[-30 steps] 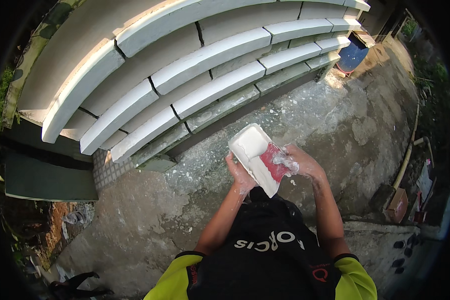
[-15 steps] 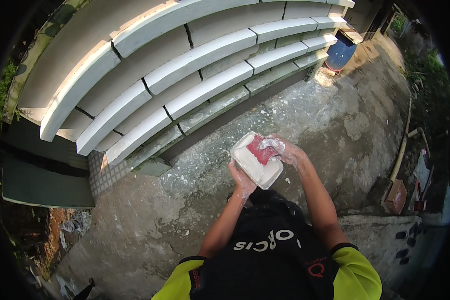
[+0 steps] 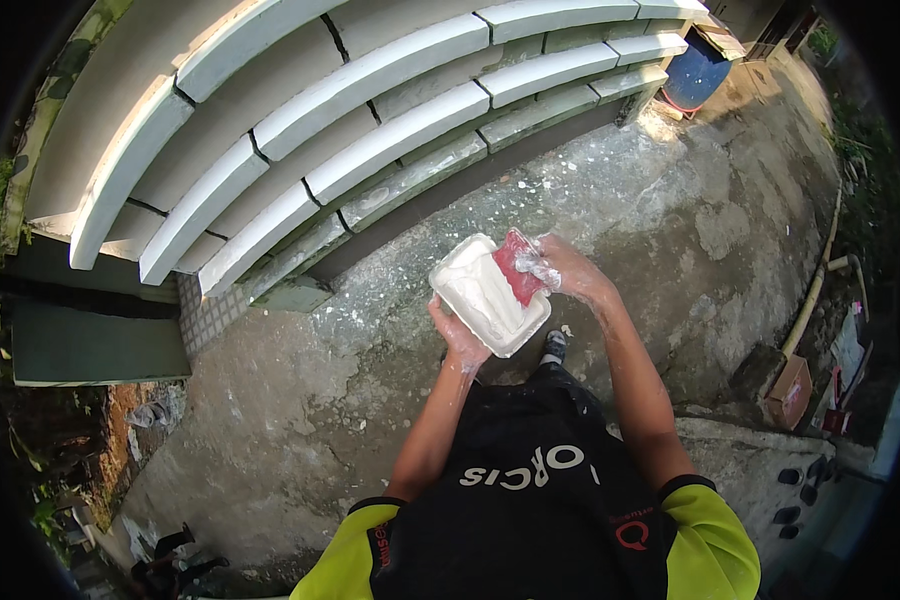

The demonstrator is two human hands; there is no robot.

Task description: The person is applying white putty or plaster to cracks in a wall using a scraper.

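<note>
My left hand is wrapped round the near left side of a shallow white rectangular tub. White paste fills the tub, its surface smoothed in broad strokes. In my right hand, closed and smeared with white, is a flat red spreader. Its blade stands over the tub's right part, against the paste; whether the edge digs in is hard to tell. Both hands are in front of my body, above the concrete ground.
Curved white-edged steps with dark joints rise ahead and to the left. A blue drum stands at the far right end. Along the right lie a bamboo pole and a cardboard box. White splatters mark the concrete.
The tub has shifted left in view and tilted to show more paste. The red spreader has moved toward the tub's right edge and stands more upright. The steps appear shifted up and left.
</note>
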